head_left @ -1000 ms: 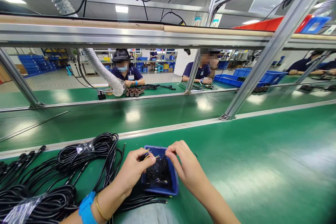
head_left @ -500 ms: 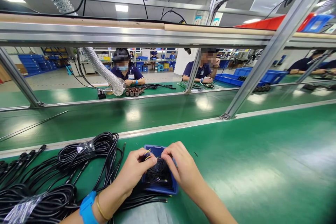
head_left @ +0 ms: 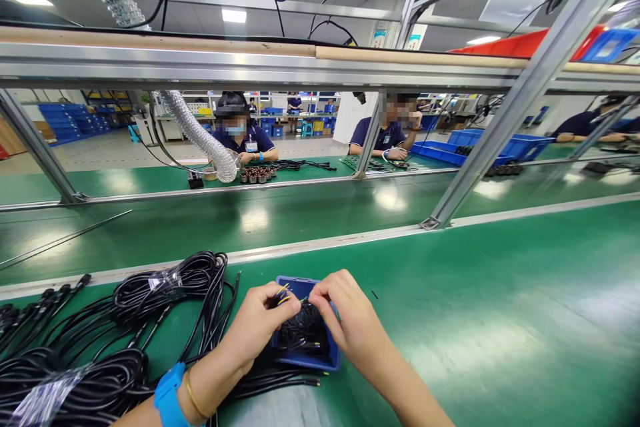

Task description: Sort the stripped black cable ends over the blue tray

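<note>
Wore a blue wristband (head_left: 170,397) and a gold-coloured bangle (head_left: 195,399) at the left wrist. Had a near coil (head_left: 90,380) of black cable at lower left, wrapped in clear film, and black cable ends (head_left: 285,381) just in front of a blue bin (head_left: 310,363). Pinched thin wires (head_left: 285,291), some yellow, between thumb and forefinger of the left hand (head_left: 263,320), above the bin's left side. Pinched a fine strand (head_left: 305,299) between thumb and forefinger of the right hand (head_left: 350,320), near the left thumb and over the bin. Saw black pieces (head_left: 297,333) heaped inside the bin; could not tell single ones apart. Noted to the left a far coil (head_left: 173,280), also wrapped, with black connectors (head_left: 65,290) beyond the loose cables. Noted to the right, on the green bench (head_left: 475,320), one black scrap (head_left: 375,294). Listed farther off: two thin rods (head_left: 70,237), a foil duct (head_left: 195,130), copper-coloured parts (head_left: 257,175), a masked person (head_left: 245,143) seated behind these, a second person (head_left: 380,137) by green boards (head_left: 350,162), and blue trays (head_left: 505,145).
</note>
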`<state>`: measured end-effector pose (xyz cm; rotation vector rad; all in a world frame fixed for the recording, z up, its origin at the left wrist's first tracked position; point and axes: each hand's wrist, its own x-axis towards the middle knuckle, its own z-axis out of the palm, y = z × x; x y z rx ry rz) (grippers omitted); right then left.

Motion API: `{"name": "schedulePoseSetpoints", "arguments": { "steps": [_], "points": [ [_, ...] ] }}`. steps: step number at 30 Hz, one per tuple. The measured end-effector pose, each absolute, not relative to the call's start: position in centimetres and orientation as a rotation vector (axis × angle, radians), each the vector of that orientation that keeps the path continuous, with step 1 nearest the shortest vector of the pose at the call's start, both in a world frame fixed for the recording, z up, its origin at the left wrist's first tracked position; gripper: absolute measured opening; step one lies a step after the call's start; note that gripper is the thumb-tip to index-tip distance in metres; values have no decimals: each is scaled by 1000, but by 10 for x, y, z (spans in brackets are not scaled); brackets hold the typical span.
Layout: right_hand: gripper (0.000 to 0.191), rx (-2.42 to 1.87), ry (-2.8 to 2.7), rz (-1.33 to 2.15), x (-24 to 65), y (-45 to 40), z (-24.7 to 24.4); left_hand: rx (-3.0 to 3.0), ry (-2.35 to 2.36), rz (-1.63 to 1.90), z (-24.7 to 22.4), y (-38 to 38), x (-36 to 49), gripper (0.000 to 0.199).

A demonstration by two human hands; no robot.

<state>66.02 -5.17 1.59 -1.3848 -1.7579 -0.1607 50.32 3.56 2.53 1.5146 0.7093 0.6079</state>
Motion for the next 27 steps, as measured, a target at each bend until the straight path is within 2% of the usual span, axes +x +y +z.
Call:
{"name": "schedulePoseSetpoints", "arguments": {
  "steps": [10, 21, 27],
  "points": [
    [15, -1411, -1667, -174, 666, -57, 24, 1481, 716, 580, 27, 36, 502, 27],
    [17, -1407, -1770, 7, 662, -56, 23, 1486, 688, 598, 25, 35, 503, 25],
    [11, -1408, -1706, 124, 661, -52, 19, 1378, 644, 629, 15, 41, 500, 13]
  ]
}}
